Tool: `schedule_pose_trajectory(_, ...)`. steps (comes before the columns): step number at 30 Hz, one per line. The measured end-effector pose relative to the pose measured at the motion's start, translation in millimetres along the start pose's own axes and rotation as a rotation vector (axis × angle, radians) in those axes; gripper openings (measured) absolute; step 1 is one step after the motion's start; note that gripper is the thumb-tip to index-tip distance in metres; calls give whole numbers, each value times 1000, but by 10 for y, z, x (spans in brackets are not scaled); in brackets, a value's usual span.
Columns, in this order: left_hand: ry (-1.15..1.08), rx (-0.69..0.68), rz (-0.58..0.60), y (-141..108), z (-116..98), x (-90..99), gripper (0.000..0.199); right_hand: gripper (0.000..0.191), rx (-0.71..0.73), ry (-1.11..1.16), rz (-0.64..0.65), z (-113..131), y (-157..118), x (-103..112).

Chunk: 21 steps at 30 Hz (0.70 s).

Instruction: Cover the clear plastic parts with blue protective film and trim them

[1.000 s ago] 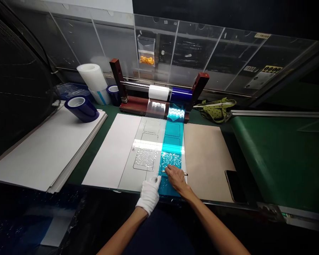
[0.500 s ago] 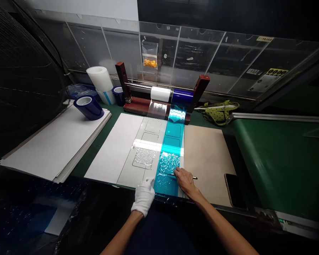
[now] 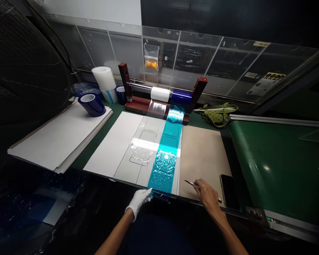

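Observation:
Blue film (image 3: 163, 177) runs from a dark blue roll (image 3: 181, 96) on a red wooden stand (image 3: 138, 105) down to the table's front edge. Beside it, clear film comes off a white roll (image 3: 160, 94) over a sheet with outlined rectangles (image 3: 129, 166). My left hand (image 3: 139, 202), in a white glove, pinches the blue film's front left corner at the edge. In my bare right hand (image 3: 206, 194) is a thin pen-like tool (image 3: 189, 183), held above the brown board (image 3: 199, 152), right of the film.
On the left, a dark blue roll (image 3: 92, 105) rests on a stack of white sheets (image 3: 61, 138). White rolls (image 3: 104, 78) stand behind it. A phone (image 3: 230, 191) lies at the right, near a green belt surface (image 3: 271, 166). A green pouch (image 3: 216, 114) is at the back.
My right hand has moved right, off the blue film, with the tool still in it. My left hand has moved slightly down and left to the film's front edge. The camera view has shifted slightly.

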State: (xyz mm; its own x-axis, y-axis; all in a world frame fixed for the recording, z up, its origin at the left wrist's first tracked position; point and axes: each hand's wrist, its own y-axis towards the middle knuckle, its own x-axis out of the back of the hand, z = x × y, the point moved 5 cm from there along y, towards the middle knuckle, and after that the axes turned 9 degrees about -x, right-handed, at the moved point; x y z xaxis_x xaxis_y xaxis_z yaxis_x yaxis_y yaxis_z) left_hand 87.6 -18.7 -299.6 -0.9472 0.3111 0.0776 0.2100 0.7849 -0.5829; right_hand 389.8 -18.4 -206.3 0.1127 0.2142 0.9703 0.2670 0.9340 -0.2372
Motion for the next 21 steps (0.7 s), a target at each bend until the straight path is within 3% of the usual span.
schedule_pose_trajectory(8, 19, -141, -105, -370, -105, 6, 44, 25, -16, 392, -28, 69, -110, -6)
schedule_pose_trajectory(12, -6, -210, -228, -572, -282, 252, 45, 30, -64, 627, -24, -13, -120, -38)
schedule_pose_trajectory(15, -3, -285, -400, -585, -455, 793, 42, 36, -90, 695, -14, -36, -97, -94)
schedule_pose_trajectory(21, 135, -255, -780, -389, -650, 2272, 34, 37, -75, 712, -27, 213, -21, -140)
